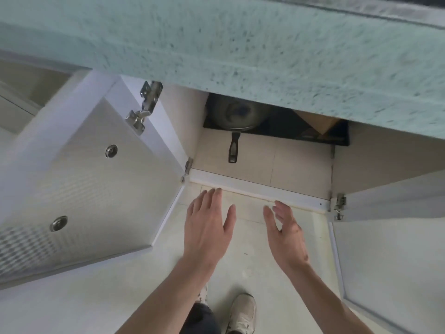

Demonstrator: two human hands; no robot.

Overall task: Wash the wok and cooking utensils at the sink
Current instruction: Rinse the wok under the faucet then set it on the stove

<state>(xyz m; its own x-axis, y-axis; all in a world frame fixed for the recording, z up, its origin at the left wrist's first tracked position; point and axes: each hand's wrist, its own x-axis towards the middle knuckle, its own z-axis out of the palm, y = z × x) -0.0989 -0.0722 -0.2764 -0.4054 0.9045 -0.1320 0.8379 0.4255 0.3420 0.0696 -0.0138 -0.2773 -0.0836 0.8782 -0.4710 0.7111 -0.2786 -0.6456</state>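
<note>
Wok: round dark metal wok [237, 114] with black handle, at 12 o'clock inside white cupboard [260, 162].
Counter: speckled green stone countertop [240, 49] overhead.
Hands: left hand [207, 225] and right hand [286, 233] spread wide, holding nothing.

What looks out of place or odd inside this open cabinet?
Little stands out. The wok sits on a dark tray under the countertop, its handle jutting past the tray's edge. Both hands are empty.

The tiled cabinet floor [265, 160] is carrying a dark wok [237, 114], its black handle [234, 147] pointing outward, beside a brown cardboard piece [319, 122] lying at the back
</note>
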